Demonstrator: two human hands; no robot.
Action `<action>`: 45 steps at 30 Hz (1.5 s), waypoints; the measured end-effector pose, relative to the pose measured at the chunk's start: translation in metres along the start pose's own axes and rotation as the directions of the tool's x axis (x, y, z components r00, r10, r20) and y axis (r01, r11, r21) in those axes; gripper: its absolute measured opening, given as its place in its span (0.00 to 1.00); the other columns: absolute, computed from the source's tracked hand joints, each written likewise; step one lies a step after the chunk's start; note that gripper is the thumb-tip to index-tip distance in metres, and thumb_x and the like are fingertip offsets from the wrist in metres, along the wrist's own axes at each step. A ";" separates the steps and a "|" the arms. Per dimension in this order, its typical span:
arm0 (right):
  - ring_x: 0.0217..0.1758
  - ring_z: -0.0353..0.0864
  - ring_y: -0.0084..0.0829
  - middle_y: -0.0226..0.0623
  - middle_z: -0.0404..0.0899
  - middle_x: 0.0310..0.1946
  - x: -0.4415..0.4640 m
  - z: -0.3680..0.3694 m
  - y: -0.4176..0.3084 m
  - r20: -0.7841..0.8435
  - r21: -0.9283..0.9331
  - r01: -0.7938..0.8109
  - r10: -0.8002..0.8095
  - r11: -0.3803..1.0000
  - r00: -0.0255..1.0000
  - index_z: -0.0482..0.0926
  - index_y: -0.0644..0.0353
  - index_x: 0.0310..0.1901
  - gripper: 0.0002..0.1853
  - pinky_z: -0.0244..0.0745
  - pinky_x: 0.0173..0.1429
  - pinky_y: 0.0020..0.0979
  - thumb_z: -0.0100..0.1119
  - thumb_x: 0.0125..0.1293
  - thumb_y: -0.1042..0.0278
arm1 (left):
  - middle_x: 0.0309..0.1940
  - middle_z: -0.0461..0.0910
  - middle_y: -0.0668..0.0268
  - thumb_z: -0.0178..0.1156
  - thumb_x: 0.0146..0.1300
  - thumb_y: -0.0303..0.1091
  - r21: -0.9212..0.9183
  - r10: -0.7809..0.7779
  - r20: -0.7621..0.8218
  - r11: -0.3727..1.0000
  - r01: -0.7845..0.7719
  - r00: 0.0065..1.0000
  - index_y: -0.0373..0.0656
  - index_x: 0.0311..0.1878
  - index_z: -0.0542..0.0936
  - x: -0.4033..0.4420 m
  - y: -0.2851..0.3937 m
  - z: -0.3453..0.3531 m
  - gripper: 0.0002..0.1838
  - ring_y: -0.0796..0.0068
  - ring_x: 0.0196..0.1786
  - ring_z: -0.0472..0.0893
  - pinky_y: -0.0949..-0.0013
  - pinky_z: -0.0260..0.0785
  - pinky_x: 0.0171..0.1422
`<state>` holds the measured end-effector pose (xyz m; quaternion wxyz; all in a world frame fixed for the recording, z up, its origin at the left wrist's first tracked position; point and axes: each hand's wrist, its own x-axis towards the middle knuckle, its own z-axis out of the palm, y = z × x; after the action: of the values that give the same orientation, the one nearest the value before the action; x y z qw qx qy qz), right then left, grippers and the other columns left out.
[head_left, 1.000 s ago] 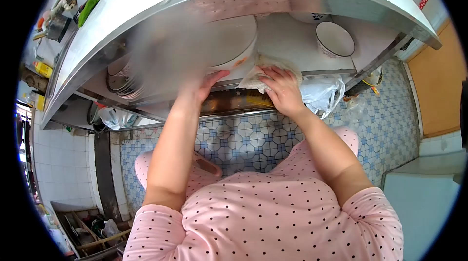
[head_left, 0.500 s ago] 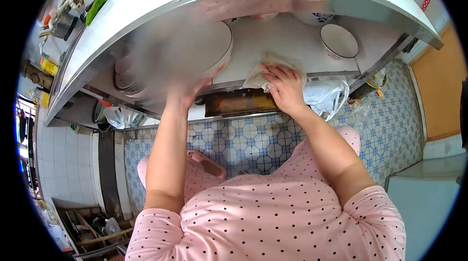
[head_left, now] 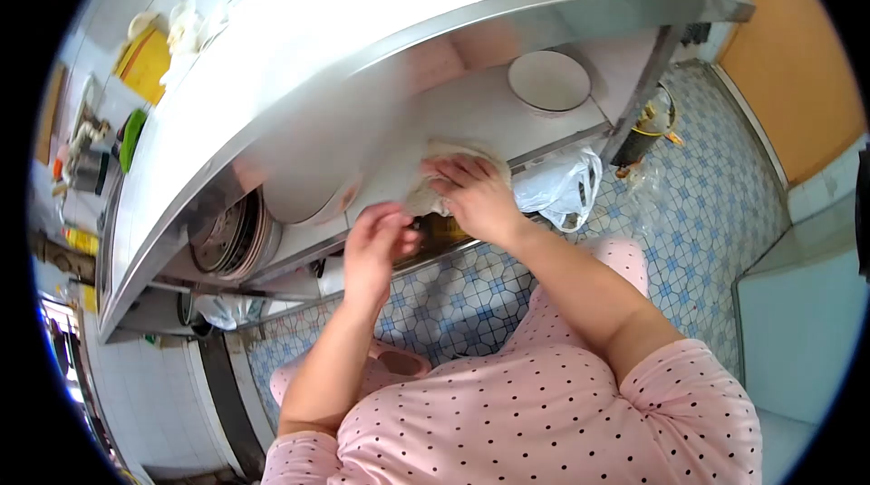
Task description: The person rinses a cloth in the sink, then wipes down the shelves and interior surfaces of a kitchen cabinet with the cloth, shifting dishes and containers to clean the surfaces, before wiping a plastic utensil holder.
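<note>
My right hand (head_left: 476, 195) presses a pale cloth (head_left: 485, 154) onto the white shelf (head_left: 535, 133) under the counter, near its front edge. My left hand (head_left: 373, 245) is raised in front of the shelf edge, off the large bowl, its fingers curled together; whether anything small is between them is hidden. Behind and left of it, the large white bowl (head_left: 313, 199) is partly blurred by a grey smear. A dark-rimmed white bowl (head_left: 549, 82) sits at the shelf's right end. Stacked plates (head_left: 245, 240) stand on the left.
A white plastic bag (head_left: 562, 190) hangs below the shelf's right part. Beyond it, a bin (head_left: 648, 127) stands on the tiled floor (head_left: 689, 204). The counter's metal edge (head_left: 453, 18) arches over the shelf. A yellow item (head_left: 145, 66) is at the back left.
My left hand has come off the large bowl and moved right, towards my right hand. The bowl now sits further left. The view has turned, and the cloth has shifted left in it.
</note>
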<state>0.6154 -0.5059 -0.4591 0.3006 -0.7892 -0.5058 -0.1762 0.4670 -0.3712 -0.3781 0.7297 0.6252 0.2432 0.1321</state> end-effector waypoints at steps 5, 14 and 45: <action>0.62 0.73 0.48 0.44 0.80 0.51 -0.004 -0.017 0.009 0.119 0.066 -0.125 0.117 0.990 0.986 0.81 0.58 0.47 0.16 0.63 0.67 0.50 0.62 0.56 0.66 | 0.48 0.78 0.60 0.58 0.69 0.36 0.190 -0.056 0.304 0.982 -0.003 0.951 0.36 0.68 0.66 0.073 0.025 0.116 0.27 0.70 0.47 0.79 0.70 0.74 0.52; 0.54 0.78 0.45 0.42 0.83 0.44 -0.005 0.013 0.029 -0.126 0.181 -0.031 0.055 0.983 0.990 0.82 0.60 0.45 0.16 0.65 0.66 0.46 0.62 0.54 0.65 | 0.52 0.75 0.51 0.54 0.64 0.27 -0.080 -0.177 0.201 0.977 0.196 0.964 0.37 0.66 0.61 0.177 -0.012 0.203 0.27 0.54 0.47 0.81 0.58 0.83 0.48; 0.59 0.74 0.33 0.26 0.80 0.50 0.007 0.015 0.016 -0.241 0.135 -0.010 0.043 0.991 0.970 0.85 0.54 0.38 0.12 0.64 0.64 0.42 0.64 0.49 0.65 | 0.56 0.71 0.51 0.48 0.70 0.26 0.168 0.222 -0.173 0.967 -0.193 0.960 0.36 0.62 0.67 0.274 0.102 0.037 0.18 0.57 0.48 0.80 0.67 0.86 0.42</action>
<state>0.6325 -0.4963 -0.4717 0.4146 -0.7464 -0.4653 -0.2334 0.7294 -0.2478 -0.3262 0.6363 0.6847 0.2539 0.2486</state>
